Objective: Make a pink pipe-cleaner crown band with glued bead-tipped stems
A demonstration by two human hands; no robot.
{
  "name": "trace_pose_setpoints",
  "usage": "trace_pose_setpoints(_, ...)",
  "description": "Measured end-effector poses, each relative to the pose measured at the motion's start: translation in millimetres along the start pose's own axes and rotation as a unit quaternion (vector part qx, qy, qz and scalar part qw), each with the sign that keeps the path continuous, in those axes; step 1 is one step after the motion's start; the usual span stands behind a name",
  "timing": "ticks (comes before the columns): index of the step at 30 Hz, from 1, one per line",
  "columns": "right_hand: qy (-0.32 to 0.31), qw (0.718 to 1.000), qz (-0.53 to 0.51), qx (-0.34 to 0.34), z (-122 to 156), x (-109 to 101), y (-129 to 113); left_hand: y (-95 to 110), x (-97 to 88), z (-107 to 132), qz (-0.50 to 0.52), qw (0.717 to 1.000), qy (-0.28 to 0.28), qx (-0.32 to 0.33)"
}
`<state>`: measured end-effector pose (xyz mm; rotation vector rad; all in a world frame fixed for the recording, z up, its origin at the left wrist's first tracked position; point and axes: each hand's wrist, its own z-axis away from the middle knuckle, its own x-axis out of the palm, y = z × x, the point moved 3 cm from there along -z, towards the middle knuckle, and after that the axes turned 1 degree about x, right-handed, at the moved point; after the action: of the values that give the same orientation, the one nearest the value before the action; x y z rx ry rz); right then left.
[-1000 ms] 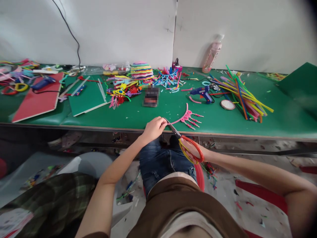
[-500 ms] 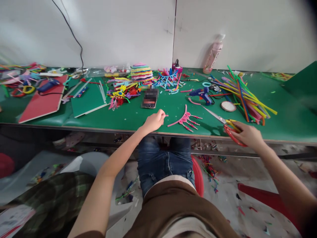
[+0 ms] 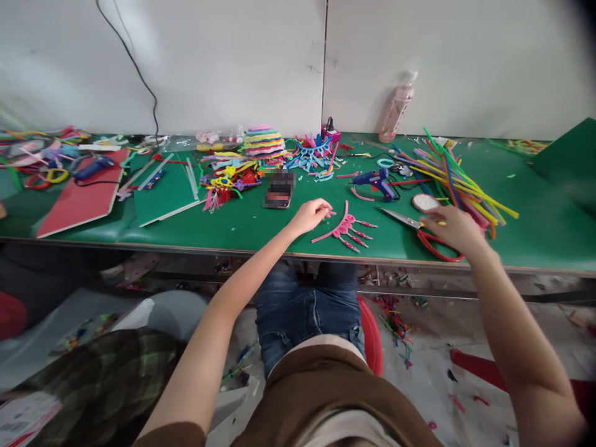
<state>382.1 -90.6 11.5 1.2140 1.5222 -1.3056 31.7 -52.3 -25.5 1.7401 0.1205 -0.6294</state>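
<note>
My left hand (image 3: pixel 313 216) is closed, pinching a short pink pipe cleaner piece (image 3: pixel 332 213) just left of a pink pipe cleaner ornament (image 3: pixel 345 227). That ornament lies on the green table, a curved strip with round loops and several beaded-looking strands. On the right, the red-handled scissors (image 3: pixel 433 243) rest on the table with blades pointing left. Above their handles hovers my right hand (image 3: pixel 455 228), its fingers apart and extended to the left; it partly covers the scissors. Behind the ornament lie a blue glue gun (image 3: pixel 376 182) and a round white-topped lid or tape roll (image 3: pixel 425 202).
A phone (image 3: pixel 278 189) lies left of centre. Long coloured pipe cleaners (image 3: pixel 465 180) are heaped at right. A striped hat-like piece (image 3: pixel 264 144) and colourful flowers stand at the back. A pink bottle (image 3: pixel 397 107) leans on the wall. Red (image 3: pixel 88 198) and green boards lie left.
My right hand has let go of the scissors, now lying on the table, and moved slightly up and left. My left hand has moved right towards the ornament with the pink piece.
</note>
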Motion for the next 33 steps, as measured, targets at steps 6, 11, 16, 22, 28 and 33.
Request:
trace_pose_setpoints(6, -0.095, 0.956, -0.2, -0.193, 8.9, 34.6, -124.3, 19.8, 19.3, 17.0, 0.039, 0.998, -0.023, 0.042)
trace_pose_setpoints(11, -0.139, 0.932, -0.23, -0.243, 6.4, 49.5, -167.3, 24.7, 18.6, 32.2, 0.057, 0.997, -0.028, 0.036)
trace_pose_setpoints(16, -0.052, 0.973, -0.157, -0.159, -6.9, 46.2, -153.8, 19.5, -1.8, 54.1, -0.127, 0.99, -0.004, 0.059)
trace_pose_setpoints(22, 0.005, 0.997, -0.071, 0.015, -28.4, 56.0, -120.7, 10.8, -13.0, 77.8, -0.315, 0.944, -0.065, 0.071)
trace_pose_setpoints(28, -0.005, 0.999, -0.042, 0.017, -31.6, 61.2, -114.8, 5.2, -16.2, 74.8, -0.355, 0.931, -0.063, 0.06)
trace_pose_setpoints(33, -0.01, 0.999, -0.05, 0.015, -29.5, 61.1, -107.3, -9.1, -28.6, 66.2, -0.328, 0.944, -0.025, 0.029)
